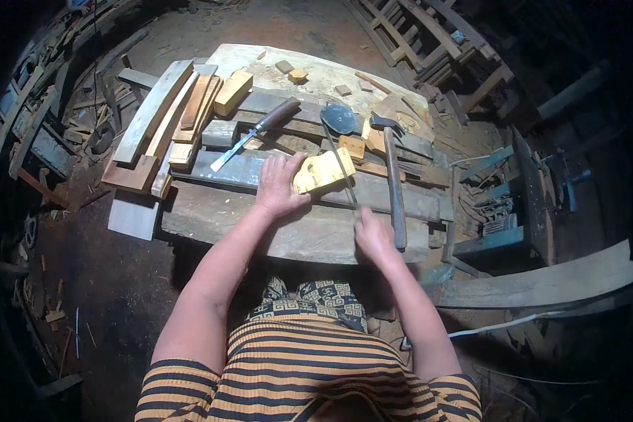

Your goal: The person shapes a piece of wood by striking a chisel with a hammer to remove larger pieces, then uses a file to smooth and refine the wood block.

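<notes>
My left hand (281,184) is closed on a pale yellow wood block (325,171), holding it down on the bench planks. My right hand (374,233) grips the near end of a long thin metal tool (344,169), which looks like a file. The tool runs away from me along the block's right end and seems to touch it. Just right of that hand lies a hammer (394,179), its head pointing away. A chisel (257,135) with a dark wooden handle lies beyond my left hand.
Wood strips (155,112) are stacked at the bench's left. A dark round dish (339,119) and a small drilled block (352,146) sit beyond the yellow block. Offcuts (297,75) lie on the far board. At right, a long plank (541,280) juts out low beside the bench.
</notes>
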Available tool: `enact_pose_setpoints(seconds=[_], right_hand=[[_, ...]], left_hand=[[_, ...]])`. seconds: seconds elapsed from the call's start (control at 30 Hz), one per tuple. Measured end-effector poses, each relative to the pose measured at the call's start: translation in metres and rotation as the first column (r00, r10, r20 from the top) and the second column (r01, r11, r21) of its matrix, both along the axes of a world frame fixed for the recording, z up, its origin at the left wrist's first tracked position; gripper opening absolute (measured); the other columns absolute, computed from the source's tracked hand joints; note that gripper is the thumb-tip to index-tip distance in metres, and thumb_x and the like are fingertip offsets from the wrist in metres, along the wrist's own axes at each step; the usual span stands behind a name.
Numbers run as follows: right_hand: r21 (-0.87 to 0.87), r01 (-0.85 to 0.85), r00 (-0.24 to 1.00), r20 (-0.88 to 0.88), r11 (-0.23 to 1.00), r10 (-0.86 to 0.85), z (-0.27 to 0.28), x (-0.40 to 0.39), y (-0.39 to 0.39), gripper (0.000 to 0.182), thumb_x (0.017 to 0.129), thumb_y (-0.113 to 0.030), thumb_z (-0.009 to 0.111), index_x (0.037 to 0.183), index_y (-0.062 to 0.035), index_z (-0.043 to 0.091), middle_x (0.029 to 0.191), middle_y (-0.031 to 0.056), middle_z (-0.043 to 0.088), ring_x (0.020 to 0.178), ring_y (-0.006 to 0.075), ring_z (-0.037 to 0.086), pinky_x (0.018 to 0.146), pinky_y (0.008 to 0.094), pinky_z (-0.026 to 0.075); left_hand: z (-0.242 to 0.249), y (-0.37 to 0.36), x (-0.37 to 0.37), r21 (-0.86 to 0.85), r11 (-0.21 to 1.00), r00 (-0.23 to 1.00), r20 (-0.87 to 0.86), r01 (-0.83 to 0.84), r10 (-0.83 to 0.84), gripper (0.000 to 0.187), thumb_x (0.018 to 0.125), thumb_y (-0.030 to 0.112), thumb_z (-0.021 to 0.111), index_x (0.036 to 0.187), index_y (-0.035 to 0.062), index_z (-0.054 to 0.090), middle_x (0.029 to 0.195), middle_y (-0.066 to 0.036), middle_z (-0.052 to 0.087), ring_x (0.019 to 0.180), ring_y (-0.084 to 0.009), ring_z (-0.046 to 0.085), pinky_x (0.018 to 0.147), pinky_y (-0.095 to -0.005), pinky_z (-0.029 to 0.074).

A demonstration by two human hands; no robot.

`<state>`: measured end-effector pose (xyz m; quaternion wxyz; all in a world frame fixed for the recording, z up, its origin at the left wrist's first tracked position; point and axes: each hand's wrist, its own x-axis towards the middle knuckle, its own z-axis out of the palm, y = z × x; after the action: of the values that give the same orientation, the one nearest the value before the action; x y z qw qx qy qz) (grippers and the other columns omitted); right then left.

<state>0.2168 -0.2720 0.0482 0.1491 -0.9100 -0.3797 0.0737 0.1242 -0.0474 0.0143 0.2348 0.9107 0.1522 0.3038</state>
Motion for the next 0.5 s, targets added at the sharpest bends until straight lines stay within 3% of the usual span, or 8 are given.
enact_pose_setpoints(seconds=[0.1,0.2,0.23,0.37,0.5], right_hand=[[-0.064,-0.001,1.0,0.011,0.998,0.002,-0.008,-0.028,-0.058,0.017,0.085,-0.018,0.048,0.092,-0.0034,0.052,0.073,0.0229,0.061,0.069,0.0423,0.06,0.064,0.0528,0.046],[-0.046,0.005,0.999,-0.035,0.999,-0.007,0.0,-0.025,-0.063,0.015,0.085,-0.018,0.048,0.091,-0.0041,0.051,0.073,0.0235,0.061,0.069,0.0425,0.06,0.064,0.053,0.046],[-0.117,0.012,1.0,-0.021,0.993,-0.014,0.003,-0.018,-0.049,0.016,0.085,-0.018,0.047,0.093,-0.0043,0.051,0.073,0.0243,0.061,0.071,0.0426,0.06,0.065,0.0537,0.045],[0.018,-0.032,0.997,0.064,0.999,0.03,0.004,0.017,0.032,0.02,0.085,-0.018,0.043,0.091,-0.0039,0.055,0.076,0.0269,0.061,0.077,0.044,0.06,0.071,0.0548,0.045],[0.02,0.028,0.999,0.038,0.999,-0.029,0.001,0.024,0.052,0.021,0.085,-0.021,0.045,0.088,-0.0023,0.053,0.08,0.0261,0.06,0.079,0.0448,0.058,0.072,0.0546,0.044]], left_hand=[[0.002,0.001,0.0,-0.004,1.0,1.0,0.001,0.002,-0.002,0.076,0.052,0.029,0.074,0.121,0.0128,0.045,0.093,-0.014,0.046,0.091,-0.0332,0.044,0.085,-0.0434,0.035],[0.003,0.001,0.0,0.001,1.0,1.0,-0.011,0.006,-0.006,0.076,0.053,0.029,0.074,0.121,0.0129,0.045,0.092,-0.013,0.046,0.091,-0.0329,0.044,0.085,-0.0432,0.034],[0.004,0.001,0.0,-0.007,1.0,1.0,-0.029,0.011,-0.011,0.076,0.053,0.029,0.074,0.121,0.0129,0.045,0.092,-0.013,0.046,0.091,-0.0327,0.044,0.085,-0.043,0.034],[0.006,0.0,-0.002,0.022,1.0,1.0,-0.024,0.009,-0.009,0.077,0.053,0.029,0.074,0.122,0.013,0.044,0.091,-0.013,0.045,0.091,-0.0326,0.044,0.085,-0.0429,0.034],[0.005,0.0,-0.003,0.024,1.0,1.0,-0.026,0.004,-0.003,0.078,0.052,0.029,0.074,0.122,0.0131,0.044,0.091,-0.013,0.045,0.09,-0.0325,0.044,0.084,-0.0429,0.034]])
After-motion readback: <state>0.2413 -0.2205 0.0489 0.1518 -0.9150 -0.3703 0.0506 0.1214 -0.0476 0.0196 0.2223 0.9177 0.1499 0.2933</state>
